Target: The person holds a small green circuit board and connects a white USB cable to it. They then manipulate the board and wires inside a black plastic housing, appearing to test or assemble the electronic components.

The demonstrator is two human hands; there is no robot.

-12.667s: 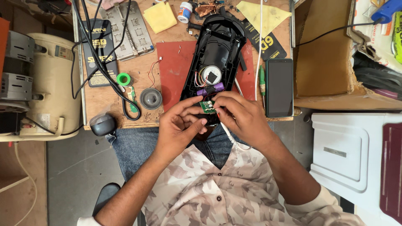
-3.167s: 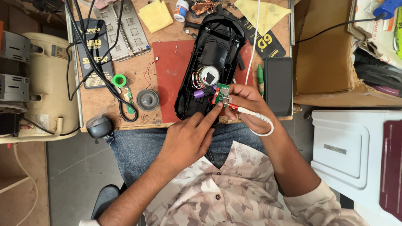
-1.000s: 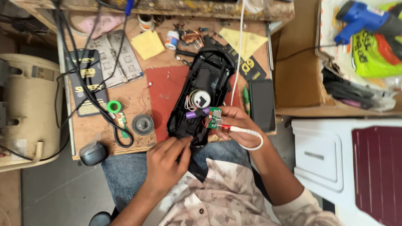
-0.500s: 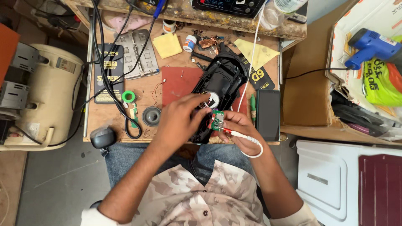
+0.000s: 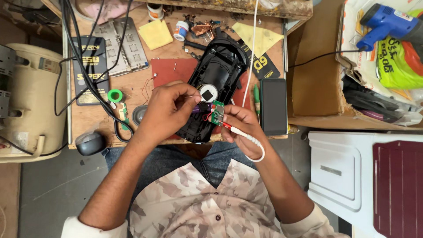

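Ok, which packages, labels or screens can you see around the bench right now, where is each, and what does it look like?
Phone: right of the open black shell, lying flat, dark blank screen.
Black packet: left on the bench under cables, rectangular, yellow print.
Black card: behind the phone, tilted, yellow print.
Small jar: far bench edge, white with a blue label.
Green bag: in the cardboard box at right, bright green, dark print.

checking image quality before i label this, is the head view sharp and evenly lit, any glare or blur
Head view: even, soft light with faint shadows; left hand, right hand and green circuit board are sharp; mild glare on the dark phone screen; slight wide-angle bending at the edges.
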